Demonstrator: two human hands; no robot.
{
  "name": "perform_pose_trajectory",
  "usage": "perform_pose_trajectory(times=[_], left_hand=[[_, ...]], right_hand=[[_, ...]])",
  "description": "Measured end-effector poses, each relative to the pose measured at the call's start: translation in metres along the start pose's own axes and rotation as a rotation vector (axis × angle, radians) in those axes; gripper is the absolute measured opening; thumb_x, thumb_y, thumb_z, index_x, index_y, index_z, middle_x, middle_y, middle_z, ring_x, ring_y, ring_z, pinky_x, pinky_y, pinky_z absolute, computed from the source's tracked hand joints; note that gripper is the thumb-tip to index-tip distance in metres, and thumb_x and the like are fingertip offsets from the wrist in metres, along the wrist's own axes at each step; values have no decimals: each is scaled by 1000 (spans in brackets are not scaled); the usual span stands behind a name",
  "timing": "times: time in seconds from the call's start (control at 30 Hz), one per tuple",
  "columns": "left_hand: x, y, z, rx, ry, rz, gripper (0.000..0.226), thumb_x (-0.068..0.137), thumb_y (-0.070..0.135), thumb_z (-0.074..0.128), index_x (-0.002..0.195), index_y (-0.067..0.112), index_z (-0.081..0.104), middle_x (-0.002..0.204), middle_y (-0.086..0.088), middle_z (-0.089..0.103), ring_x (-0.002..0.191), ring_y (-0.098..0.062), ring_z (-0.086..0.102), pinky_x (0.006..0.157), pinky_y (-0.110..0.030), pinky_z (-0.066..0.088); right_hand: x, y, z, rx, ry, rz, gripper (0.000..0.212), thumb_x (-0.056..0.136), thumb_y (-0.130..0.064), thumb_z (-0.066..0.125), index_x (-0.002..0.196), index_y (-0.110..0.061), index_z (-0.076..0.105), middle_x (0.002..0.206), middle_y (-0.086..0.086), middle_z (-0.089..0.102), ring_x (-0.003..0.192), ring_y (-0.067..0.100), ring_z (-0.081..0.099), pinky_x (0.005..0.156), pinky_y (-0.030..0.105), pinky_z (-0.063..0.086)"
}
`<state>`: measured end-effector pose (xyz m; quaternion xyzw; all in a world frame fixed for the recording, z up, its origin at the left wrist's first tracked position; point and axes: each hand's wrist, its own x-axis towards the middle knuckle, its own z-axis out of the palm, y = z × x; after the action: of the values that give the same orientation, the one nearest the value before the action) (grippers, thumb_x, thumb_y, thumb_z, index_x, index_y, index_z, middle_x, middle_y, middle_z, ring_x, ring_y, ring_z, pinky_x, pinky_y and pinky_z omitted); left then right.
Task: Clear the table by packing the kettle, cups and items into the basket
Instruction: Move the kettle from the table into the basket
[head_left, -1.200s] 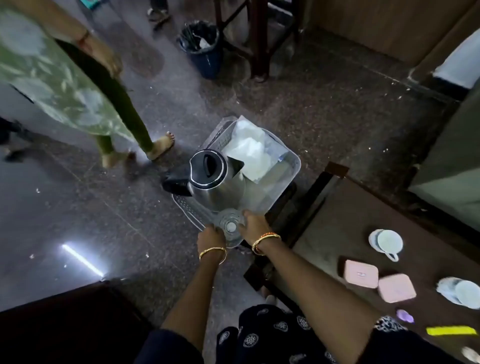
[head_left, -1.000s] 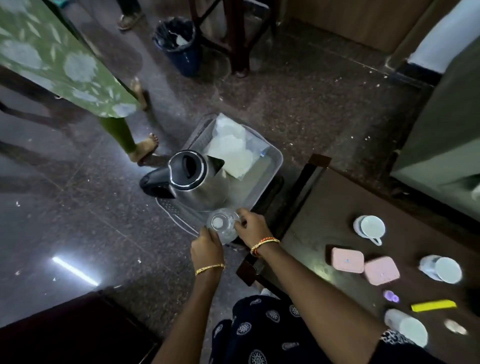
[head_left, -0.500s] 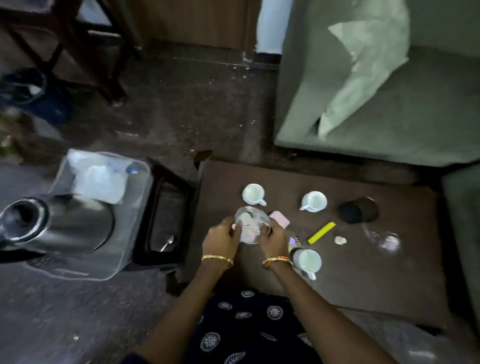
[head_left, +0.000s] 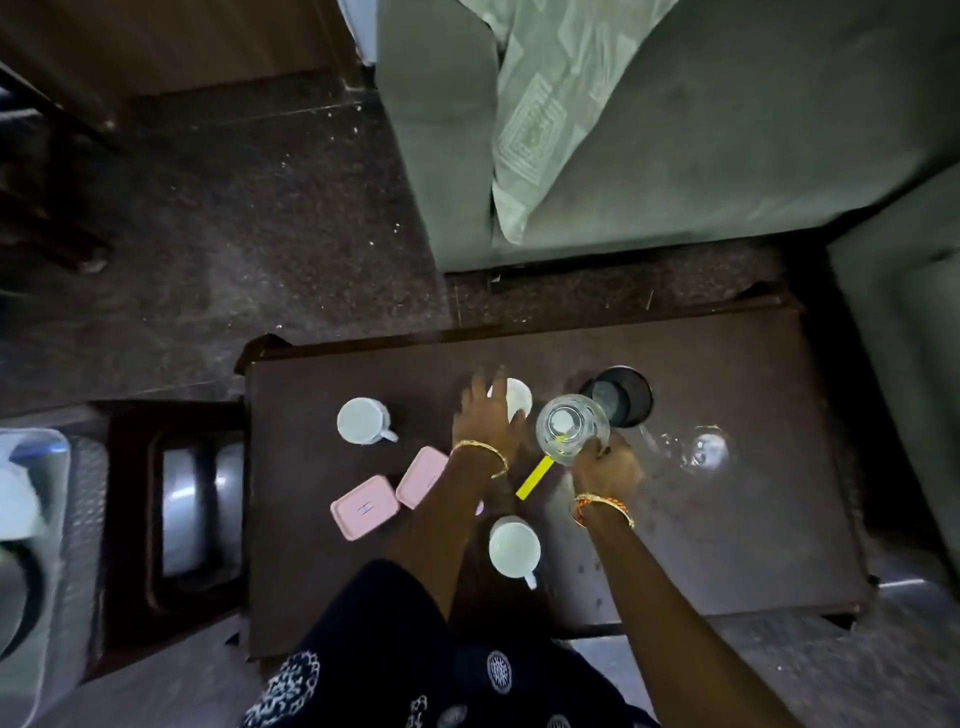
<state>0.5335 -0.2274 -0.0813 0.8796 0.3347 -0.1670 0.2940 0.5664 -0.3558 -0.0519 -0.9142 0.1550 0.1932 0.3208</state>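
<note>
My right hand (head_left: 605, 465) grips a clear glass (head_left: 570, 427) above the dark wooden table (head_left: 727, 519). My left hand (head_left: 485, 415) is spread, fingers apart, over a white cup (head_left: 517, 397) at the table's middle; whether it touches the cup I cannot tell. Two more white cups stand at the left (head_left: 361, 421) and near front (head_left: 514, 548). Two pink boxes (head_left: 363, 506) (head_left: 421, 475) and a yellow strip (head_left: 535, 477) lie near my left arm. A second clear glass (head_left: 698, 449) and a dark round cup (head_left: 621, 397) stand to the right. The basket (head_left: 57, 545) with the kettle (head_left: 15, 597) sits at the far left.
A low dark stool (head_left: 156, 519) stands between basket and table. A green sofa (head_left: 727, 130) with a patterned cushion (head_left: 545, 104) runs behind the table, and another green seat (head_left: 904, 338) is at the right. Speckled floor lies to the left.
The view swung from the basket to the table. The glass, held in both hands before, moved right over the table in my right hand alone. My left hand let go and reached over a white cup.
</note>
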Motion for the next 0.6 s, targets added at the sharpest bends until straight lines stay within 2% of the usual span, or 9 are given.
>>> perform_pose_trajectory(times=[0.07, 0.13, 0.23, 0.33, 0.47, 0.6], left_hand=[[16, -7, 9, 166, -69, 60, 79, 83, 37, 60, 148, 26, 18, 157, -8, 15, 136, -32, 30, 100, -49, 41], [27, -13, 18, 294, -121, 159, 82, 81, 40, 61, 149, 28, 16, 160, -6, 9, 137, -31, 29, 98, -48, 42], [34, -22, 21, 383, -156, 214, 75, 83, 40, 57, 147, 29, 20, 156, -6, 21, 129, -31, 41, 92, -46, 46], [30, -30, 17, 410, -97, 109, 69, 83, 43, 56, 143, 24, 29, 141, -11, 37, 117, -33, 50, 86, -41, 47], [12, -42, 12, 237, 27, -212, 67, 81, 46, 60, 136, 16, 37, 132, -15, 42, 111, -35, 54, 85, -43, 48], [6, -48, 11, 85, 55, -269, 68, 77, 41, 69, 131, 12, 40, 131, -16, 42, 114, -38, 52, 87, -44, 49]], right_hand=[[11, 1, 10, 0, 12, 18, 25, 87, -10, 50, 99, 7, 63, 97, 33, 66, 91, 47, 61, 79, 47, 48], [20, 2, 18, 18, 24, 40, 23, 86, -10, 51, 96, 6, 65, 95, 32, 67, 90, 46, 61, 77, 45, 48], [26, 0, 25, 66, 15, 68, 22, 84, -8, 52, 94, 6, 66, 94, 32, 67, 90, 46, 61, 76, 43, 48], [29, -3, 32, 80, -8, 77, 23, 84, -7, 52, 96, 5, 67, 94, 32, 68, 90, 46, 62, 77, 43, 49], [30, -6, 49, 122, -65, 126, 24, 83, -9, 47, 93, 5, 63, 87, 32, 69, 83, 45, 67, 77, 49, 55], [36, -4, 67, 57, -120, 141, 30, 82, -15, 46, 94, 5, 63, 89, 32, 69, 82, 47, 67, 77, 53, 55]])
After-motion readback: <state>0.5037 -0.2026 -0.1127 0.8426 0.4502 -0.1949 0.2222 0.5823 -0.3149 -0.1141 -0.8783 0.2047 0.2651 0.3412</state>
